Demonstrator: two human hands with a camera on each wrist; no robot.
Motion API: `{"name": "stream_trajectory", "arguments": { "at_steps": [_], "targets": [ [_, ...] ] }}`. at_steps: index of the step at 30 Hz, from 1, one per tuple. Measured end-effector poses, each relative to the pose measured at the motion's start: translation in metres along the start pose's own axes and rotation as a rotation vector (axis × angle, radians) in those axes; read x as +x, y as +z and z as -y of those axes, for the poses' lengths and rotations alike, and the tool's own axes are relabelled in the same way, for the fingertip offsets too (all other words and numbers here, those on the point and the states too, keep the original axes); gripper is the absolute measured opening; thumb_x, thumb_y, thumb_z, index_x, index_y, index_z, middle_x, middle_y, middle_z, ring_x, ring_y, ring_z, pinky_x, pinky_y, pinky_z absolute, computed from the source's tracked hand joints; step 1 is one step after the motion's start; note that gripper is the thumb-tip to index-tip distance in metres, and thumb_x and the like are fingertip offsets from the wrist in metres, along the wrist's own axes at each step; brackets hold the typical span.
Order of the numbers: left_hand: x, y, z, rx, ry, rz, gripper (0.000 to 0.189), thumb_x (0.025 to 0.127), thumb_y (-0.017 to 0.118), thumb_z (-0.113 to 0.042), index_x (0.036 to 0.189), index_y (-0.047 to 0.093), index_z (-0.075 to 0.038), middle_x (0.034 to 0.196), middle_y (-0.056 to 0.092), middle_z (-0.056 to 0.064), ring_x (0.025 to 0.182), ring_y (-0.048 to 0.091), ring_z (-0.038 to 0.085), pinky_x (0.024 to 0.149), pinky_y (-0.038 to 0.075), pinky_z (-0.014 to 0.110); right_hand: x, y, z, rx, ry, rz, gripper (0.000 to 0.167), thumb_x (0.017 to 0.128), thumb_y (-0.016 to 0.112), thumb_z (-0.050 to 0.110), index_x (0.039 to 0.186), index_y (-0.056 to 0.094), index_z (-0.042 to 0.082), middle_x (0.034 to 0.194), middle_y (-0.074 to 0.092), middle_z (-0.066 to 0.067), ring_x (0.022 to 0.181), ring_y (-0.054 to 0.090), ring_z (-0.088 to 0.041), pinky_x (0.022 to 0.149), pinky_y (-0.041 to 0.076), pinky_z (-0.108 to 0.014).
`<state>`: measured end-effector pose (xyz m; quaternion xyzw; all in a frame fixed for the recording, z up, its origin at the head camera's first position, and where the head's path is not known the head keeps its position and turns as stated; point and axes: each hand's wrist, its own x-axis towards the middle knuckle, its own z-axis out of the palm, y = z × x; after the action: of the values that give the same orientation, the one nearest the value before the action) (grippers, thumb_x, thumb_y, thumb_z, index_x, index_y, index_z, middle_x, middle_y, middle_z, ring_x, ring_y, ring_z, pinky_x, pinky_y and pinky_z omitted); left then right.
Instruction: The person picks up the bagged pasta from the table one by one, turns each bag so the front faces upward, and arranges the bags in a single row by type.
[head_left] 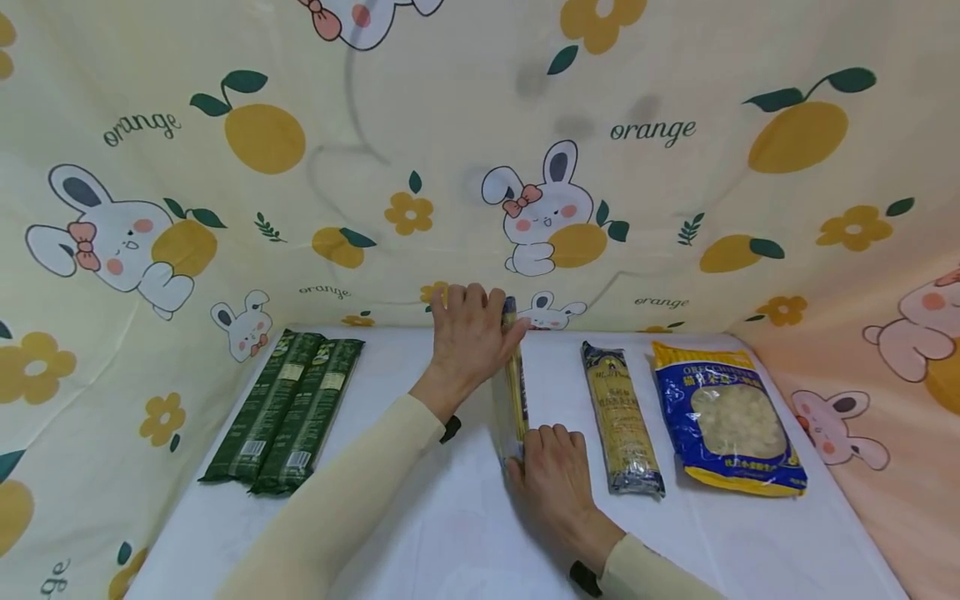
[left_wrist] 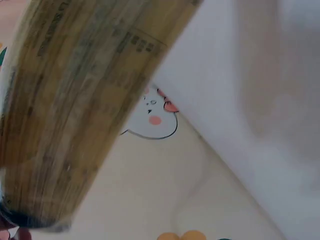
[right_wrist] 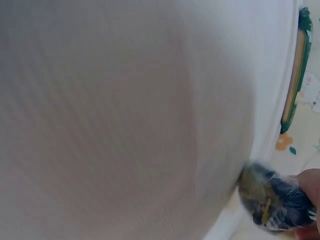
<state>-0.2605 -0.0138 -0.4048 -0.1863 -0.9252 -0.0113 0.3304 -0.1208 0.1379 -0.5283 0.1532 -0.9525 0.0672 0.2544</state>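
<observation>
A clear pack of spaghetti (head_left: pixel 517 392) stands on its narrow side in the middle of the white table, its long strands showing in the left wrist view (left_wrist: pixel 85 110). My left hand (head_left: pixel 474 340) grips the far end, with the thumb on the pack's right side. At the near end, my right hand (head_left: pixel 558 477) holds the pack between thumb and fingers. The right wrist view catches the dark, crinkled wrapper end (right_wrist: pixel 275 200) beside part of a finger. To the right lies another spaghetti pack (head_left: pixel 621 421), flat on the table.
Two green pasta packs (head_left: pixel 258 408) (head_left: pixel 311 417) lie side by side at the left. A blue and yellow bag of orecchiette (head_left: pixel 738 421) is at the far right. Behind the white table (head_left: pixel 427 533) hangs a printed cloth (head_left: pixel 450 117), which also covers both sides.
</observation>
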Motion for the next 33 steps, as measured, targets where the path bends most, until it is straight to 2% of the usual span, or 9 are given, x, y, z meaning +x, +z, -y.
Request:
{"name": "stream_trajectory", "arguments": {
  "at_steps": [4,8,13,22,27,33],
  "targets": [
    [0.003,-0.005,0.002,-0.011,-0.028,0.033,0.067,0.102,0.043,-0.072,0.122,0.067,-0.014,0.112,0.071,0.012,0.114,0.058,0.038,0.108,0.037,0.064,0.005,0.001,0.003,-0.029,0.005,0.014,0.046,0.081,0.091,0.035,0.083,0.055,0.008,0.073,0.05,-0.004,0.072,0.046,-0.025,0.072,0.039,-0.04],
    [0.004,-0.006,0.002,-0.005,-0.043,0.05,0.068,0.101,0.042,-0.075,0.118,0.066,-0.014,0.106,0.072,0.01,0.114,0.06,0.037,0.11,0.036,0.063,0.007,0.003,0.009,-0.092,-0.048,0.001,0.047,0.078,0.091,0.036,0.081,0.054,0.007,0.074,0.054,-0.006,0.072,0.049,-0.026,0.072,0.041,-0.041],
    [0.004,-0.005,0.003,-0.011,-0.039,0.034,0.059,0.1,0.053,-0.07,0.115,0.066,-0.014,0.103,0.073,0.009,0.11,0.061,0.035,0.11,0.037,0.061,0.008,0.006,0.015,-0.125,-0.102,-0.03,0.047,0.078,0.09,0.035,0.079,0.053,0.007,0.074,0.055,-0.008,0.071,0.051,-0.027,0.07,0.042,-0.042],
    [0.002,-0.008,0.009,-0.076,0.012,0.025,0.044,0.103,0.061,-0.054,0.113,0.066,-0.012,0.103,0.073,0.01,0.107,0.061,0.032,0.107,0.039,0.056,0.007,0.001,0.016,-0.124,-0.096,0.004,0.05,0.085,0.084,0.044,0.078,0.049,0.01,0.071,0.05,-0.006,0.069,0.048,-0.026,0.07,0.041,-0.042],
    [0.001,-0.01,0.013,-0.089,0.033,0.038,0.043,0.104,0.061,-0.052,0.112,0.066,-0.011,0.102,0.073,0.009,0.107,0.06,0.032,0.11,0.038,0.056,0.004,0.001,0.013,-0.097,-0.118,-0.032,0.051,0.087,0.082,0.048,0.076,0.051,0.01,0.071,0.051,-0.006,0.069,0.05,-0.026,0.07,0.042,-0.042],
    [-0.001,-0.008,0.019,-0.117,0.027,0.088,0.045,0.106,0.057,-0.052,0.116,0.065,-0.01,0.104,0.072,0.009,0.11,0.059,0.032,0.113,0.035,0.057,-0.002,0.003,0.008,-0.06,-0.166,-0.072,0.049,0.089,0.078,0.05,0.078,0.054,0.009,0.071,0.051,-0.006,0.07,0.051,-0.028,0.071,0.042,-0.042]
  ]
}}
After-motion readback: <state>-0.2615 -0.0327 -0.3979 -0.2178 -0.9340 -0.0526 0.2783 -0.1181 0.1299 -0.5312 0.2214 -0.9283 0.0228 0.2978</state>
